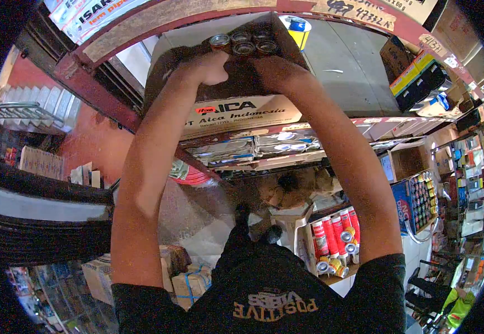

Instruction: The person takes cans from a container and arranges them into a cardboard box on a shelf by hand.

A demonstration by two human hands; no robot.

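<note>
Both my arms reach into an open cardboard box (247, 117) on a shelf. Several round cans (245, 48) with shiny metal lids stand together at its far side. My left hand (213, 68) is closed, its fingers curled just below the leftmost can (220, 40). Whether that hand grips anything is hidden. In the box's shadow, my right hand (275, 72) is near the cans on the right. Its fingers are too dark to make out.
A yellow and blue can (297, 32) stands behind the box's right edge. Below the shelf, a box (308, 222) holds red tubes (333, 236) and small cans (346, 236). Black and yellow cartons (426, 83) sit at right. Cardboard parcels (192, 284) lie by my left side.
</note>
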